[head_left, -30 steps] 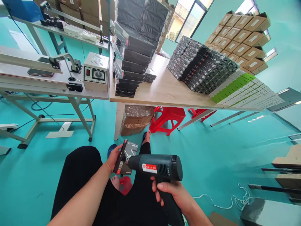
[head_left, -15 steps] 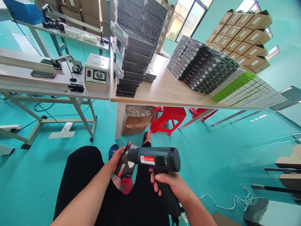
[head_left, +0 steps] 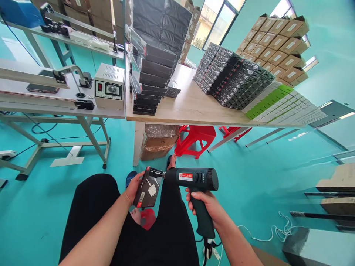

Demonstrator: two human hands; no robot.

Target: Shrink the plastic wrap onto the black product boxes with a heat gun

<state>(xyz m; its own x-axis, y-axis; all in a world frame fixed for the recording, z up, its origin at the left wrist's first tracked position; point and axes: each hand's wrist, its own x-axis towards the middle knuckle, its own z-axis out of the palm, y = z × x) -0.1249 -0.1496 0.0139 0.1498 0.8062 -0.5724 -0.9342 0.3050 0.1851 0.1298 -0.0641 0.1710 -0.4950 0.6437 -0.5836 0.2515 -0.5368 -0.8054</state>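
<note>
Between my knees, my left hand grips a small black retail box by its left side. The box carries a printed white charger and a red strip at its corner. My right hand is wrapped around the handle of a dark heat gun with a red and white label. Its metal nozzle points left at the upper right corner of the box, very close to it; whether they touch I cannot tell. A cord hangs from the base of the handle.
Film-wrapped black boxes are stacked on the wooden table ahead, with more wrapped boxes to the right. A sealing machine stands on the left bench. Beneath the table are a carton and a red stool.
The heat gun has moved right relative to the box, so its nozzle no longer covers the box's middle and more of the printed front shows. The whole view has shifted slightly.
</note>
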